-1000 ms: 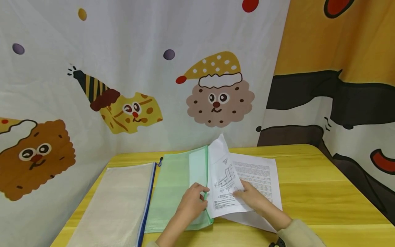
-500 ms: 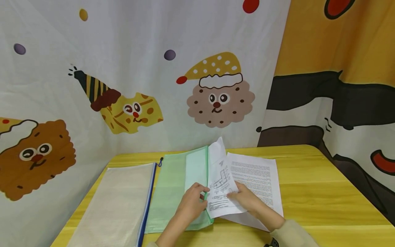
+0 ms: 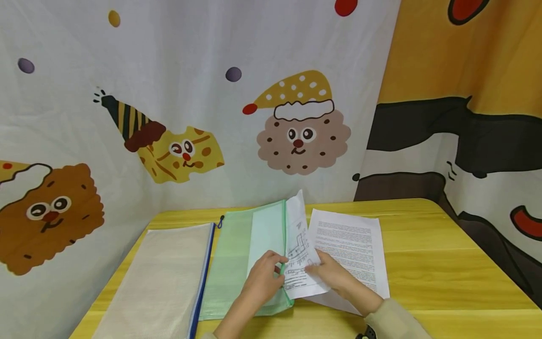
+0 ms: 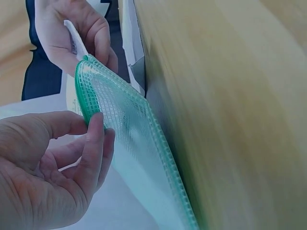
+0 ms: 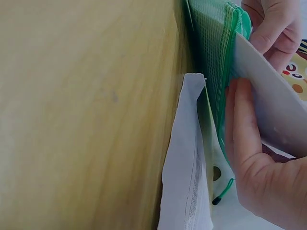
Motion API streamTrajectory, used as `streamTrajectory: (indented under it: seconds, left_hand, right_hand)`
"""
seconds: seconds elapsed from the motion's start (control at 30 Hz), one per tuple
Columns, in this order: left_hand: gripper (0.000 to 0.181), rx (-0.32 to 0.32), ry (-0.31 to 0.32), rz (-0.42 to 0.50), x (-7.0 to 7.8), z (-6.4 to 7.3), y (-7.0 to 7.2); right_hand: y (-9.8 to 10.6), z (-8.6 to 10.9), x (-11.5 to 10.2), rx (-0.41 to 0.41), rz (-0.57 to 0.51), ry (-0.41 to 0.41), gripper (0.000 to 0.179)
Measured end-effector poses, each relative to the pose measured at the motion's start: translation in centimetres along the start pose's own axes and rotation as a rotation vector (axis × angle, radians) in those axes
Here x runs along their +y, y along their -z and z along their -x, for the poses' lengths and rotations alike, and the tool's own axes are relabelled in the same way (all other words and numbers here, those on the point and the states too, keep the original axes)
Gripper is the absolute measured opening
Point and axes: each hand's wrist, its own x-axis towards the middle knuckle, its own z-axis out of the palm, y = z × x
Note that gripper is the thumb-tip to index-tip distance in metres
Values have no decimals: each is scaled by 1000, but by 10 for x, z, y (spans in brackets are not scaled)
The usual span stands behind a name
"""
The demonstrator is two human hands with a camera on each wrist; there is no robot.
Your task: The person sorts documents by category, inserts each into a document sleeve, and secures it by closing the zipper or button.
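Pinching the flat green mesh pouch (image 3: 230,263) at its mouth is the left hand (image 3: 263,278); the right hand (image 3: 334,273) grips the white printed paper sheet (image 3: 298,254), partly inside: light, floppy, likely to crease, best held near its edge!

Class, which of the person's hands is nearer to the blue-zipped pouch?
The left hand. It pinches the edge of the green pouch, to the right of the blue-zipped pouch; the right hand is farther right, holding a sheet of paper.
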Motion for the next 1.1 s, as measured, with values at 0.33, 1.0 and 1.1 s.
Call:
streamTrajectory:
  seconds: [0.33,1.0,1.1]
  left_hand:
    - [34,-7,16,38,-1,1,0]
    - [36,-4,-9,15,-2,-1,0]
    - [36,-12,-21,14,-1,-1,0]
  right_hand:
    - [11,-4,-7,75,1,-30,51]
    - [13,-17,-11,234,3,-33,51]
    - [8,-19,-11,222,19,-20,52]
